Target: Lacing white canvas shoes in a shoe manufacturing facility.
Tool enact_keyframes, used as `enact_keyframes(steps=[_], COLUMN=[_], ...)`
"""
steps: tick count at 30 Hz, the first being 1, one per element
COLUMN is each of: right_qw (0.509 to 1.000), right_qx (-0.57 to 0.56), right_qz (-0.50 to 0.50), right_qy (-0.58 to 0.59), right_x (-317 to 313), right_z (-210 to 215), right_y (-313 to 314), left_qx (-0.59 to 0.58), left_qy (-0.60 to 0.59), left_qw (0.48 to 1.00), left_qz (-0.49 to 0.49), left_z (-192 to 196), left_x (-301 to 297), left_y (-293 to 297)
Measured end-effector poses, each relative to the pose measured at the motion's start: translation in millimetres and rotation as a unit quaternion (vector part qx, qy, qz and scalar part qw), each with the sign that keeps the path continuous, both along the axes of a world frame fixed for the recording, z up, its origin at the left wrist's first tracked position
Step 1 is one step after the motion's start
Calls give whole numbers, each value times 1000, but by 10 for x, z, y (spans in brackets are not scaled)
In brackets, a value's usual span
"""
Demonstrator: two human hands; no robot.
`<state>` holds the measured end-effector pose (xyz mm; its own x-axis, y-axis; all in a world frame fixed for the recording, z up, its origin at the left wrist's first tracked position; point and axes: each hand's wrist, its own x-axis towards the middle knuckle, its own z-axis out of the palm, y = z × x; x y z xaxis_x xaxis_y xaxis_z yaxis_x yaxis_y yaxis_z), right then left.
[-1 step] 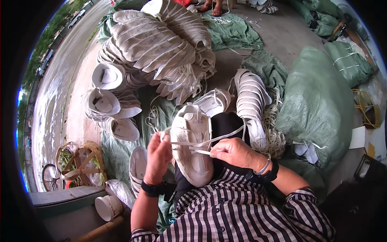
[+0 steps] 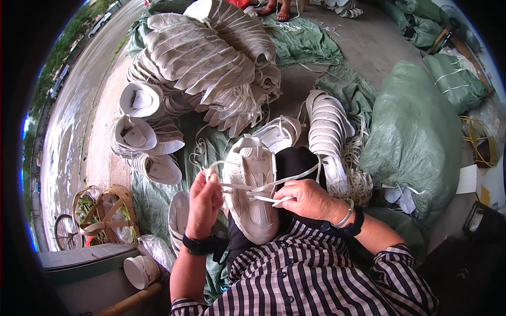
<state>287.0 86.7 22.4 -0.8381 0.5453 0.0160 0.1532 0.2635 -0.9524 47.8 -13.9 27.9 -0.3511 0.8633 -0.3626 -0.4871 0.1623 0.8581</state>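
Note:
A cream-white shoe upper (image 2: 255, 203) lies across my lap, its opening and tongue pointing away from me. A flat white shoelace (image 2: 269, 185) runs in strands across its eyelet area. On the left side, my left hand (image 2: 204, 203) is closed, thumb and fingers pinching one part of the lace beside the upper. My right hand (image 2: 308, 200) pinches another part at the right edge, where a short bit of lace bends at the fingertips. One strand loops over my dark trouser leg at the right.
Beyond my lap rises a large heap of stacked uppers (image 2: 203, 58). More nested uppers (image 2: 328, 129) stand at the right beside a tangle of laces (image 2: 359, 174). A bulging green sack (image 2: 414, 137) sits farther right. At lower left are a woven basket (image 2: 126, 203) and a white bucket (image 2: 141, 272).
My left hand has shifted slightly left, still pinching the lace. At my right fingertips the lace has changed shape and now bends upward.

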Motion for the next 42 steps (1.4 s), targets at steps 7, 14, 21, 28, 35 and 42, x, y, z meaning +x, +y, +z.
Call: enact_keyframes(steps=[7,14,21,28,35,42], right_qw=[942,966,955,909,967,972], right_qx=[334,242,-279,-131,107,176], right_qz=[36,0,-87,-352,-231,-124], right_qy=[3,-95,-54,-182,22,-95], right_x=[-96,45,728,1564,545,60], right_z=[64,-104,-287,-848,-238,-249], right_y=[111,146,312,550,375,92], left_qx=[96,37,-160,-208,-201,-184], left_qy=[-70,-12,18,-115,97,272], left_qw=[975,990,982,920,899,909], left_qz=[189,137,96,311,377,257], left_z=[179,167,-561,-1209,-1147,-976], left_x=[-715,-907,-1093,-2465,-3371,-2616], left_y=[17,-267,-777,-2109,-2966,-1900])
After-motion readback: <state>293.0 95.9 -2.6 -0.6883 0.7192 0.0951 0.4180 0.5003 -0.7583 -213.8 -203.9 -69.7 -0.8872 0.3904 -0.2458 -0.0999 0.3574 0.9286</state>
